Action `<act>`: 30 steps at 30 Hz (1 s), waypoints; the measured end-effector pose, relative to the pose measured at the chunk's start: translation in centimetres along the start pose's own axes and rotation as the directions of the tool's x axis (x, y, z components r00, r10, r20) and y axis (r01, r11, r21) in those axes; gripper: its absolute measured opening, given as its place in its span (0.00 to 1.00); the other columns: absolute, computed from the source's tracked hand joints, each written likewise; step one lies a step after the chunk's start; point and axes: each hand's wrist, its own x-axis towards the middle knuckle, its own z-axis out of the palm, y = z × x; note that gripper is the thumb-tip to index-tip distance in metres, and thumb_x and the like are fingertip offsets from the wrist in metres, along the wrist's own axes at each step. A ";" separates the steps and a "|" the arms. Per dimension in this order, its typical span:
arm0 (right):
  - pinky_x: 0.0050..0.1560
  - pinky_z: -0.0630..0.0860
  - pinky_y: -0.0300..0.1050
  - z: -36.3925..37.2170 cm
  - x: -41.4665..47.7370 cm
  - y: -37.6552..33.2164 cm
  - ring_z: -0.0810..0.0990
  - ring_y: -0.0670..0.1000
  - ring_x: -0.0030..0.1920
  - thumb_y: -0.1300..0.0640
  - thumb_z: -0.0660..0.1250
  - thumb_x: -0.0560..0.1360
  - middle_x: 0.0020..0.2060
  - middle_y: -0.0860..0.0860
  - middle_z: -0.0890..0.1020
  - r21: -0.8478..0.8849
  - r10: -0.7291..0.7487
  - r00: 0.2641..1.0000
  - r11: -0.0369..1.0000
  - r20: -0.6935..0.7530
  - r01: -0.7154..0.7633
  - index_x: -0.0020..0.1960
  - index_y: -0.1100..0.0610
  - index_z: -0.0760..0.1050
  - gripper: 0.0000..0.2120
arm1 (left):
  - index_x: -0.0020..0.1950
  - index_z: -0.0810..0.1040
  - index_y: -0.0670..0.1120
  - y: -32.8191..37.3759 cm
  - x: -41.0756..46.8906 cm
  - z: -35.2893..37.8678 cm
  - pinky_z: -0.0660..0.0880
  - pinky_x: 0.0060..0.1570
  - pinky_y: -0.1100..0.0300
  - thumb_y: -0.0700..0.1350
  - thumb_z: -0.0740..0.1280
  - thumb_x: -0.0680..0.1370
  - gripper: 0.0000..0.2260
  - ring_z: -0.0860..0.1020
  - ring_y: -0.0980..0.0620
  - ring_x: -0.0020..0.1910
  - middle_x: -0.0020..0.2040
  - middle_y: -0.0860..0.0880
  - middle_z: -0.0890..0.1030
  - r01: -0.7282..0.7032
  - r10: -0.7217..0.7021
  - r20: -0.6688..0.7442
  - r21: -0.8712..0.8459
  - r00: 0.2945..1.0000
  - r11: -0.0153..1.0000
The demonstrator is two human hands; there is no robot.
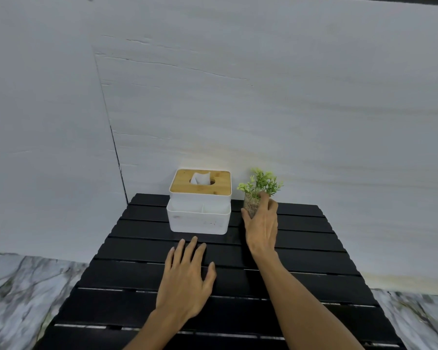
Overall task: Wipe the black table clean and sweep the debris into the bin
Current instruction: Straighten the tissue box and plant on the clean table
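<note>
Right hand [261, 223] holds plant glass [250, 204]; left hand [187, 279] flat on table [314, 261]

Pale grey wall [263, 84], marked by cracks and a vertical seam; grey-veined marble floor [23, 294] is seen below.

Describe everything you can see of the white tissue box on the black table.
The tissue box is a white, plastic-looking holder with a light wooden lid whose slot shows a white tissue poking up. In front, a lower open tray section is split by a divider. It stands upright near the back of the slatted black table, close to the wall. Neither hand touches it.
</note>
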 end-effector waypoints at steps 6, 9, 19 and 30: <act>0.50 0.79 0.56 -1.0 -1.1 0.3 0.78 0.58 0.57 0.54 0.74 0.75 0.68 0.58 0.70 0.107 -0.012 0.997 0.994 -0.070 0.020 0.68 0.54 0.64 0.27 | 0.73 0.69 0.50 0.0 0.0 0.0 0.52 0.75 0.51 0.62 0.46 0.78 0.29 0.60 0.47 0.77 0.76 0.49 0.65 0.000 0.000 0.002 0.004 1.000 1.000; 0.43 0.69 0.45 -1.9 -1.4 0.7 0.74 0.50 0.46 0.56 0.77 0.72 0.55 0.54 0.72 0.285 0.120 0.984 0.955 -0.130 -0.079 0.57 0.54 0.63 0.24 | 0.72 0.70 0.50 0.1 0.0 -0.1 0.54 0.74 0.50 0.62 0.47 0.79 0.29 0.61 0.46 0.76 0.75 0.49 0.67 0.004 -0.004 -0.001 -0.002 1.000 1.000; 0.63 0.72 0.44 -0.4 0.8 1.3 0.76 0.55 0.65 0.63 0.78 0.69 0.66 0.56 0.76 0.474 0.237 0.966 0.842 0.105 -0.258 0.76 0.56 0.60 0.41 | 0.74 0.67 0.51 0.0 0.0 0.1 0.50 0.75 0.51 0.63 0.45 0.78 0.30 0.57 0.48 0.77 0.77 0.50 0.63 0.004 -0.004 0.001 0.000 1.000 1.000; 0.55 0.75 0.48 0.6 0.8 0.7 0.76 0.54 0.59 0.59 0.78 0.71 0.60 0.53 0.75 0.357 0.232 0.973 0.909 -0.005 -0.215 0.68 0.56 0.66 0.31 | 0.76 0.64 0.52 0.0 0.0 0.1 0.46 0.76 0.52 0.63 0.43 0.78 0.30 0.53 0.49 0.78 0.78 0.51 0.59 0.002 -0.002 -0.005 -0.007 1.000 1.000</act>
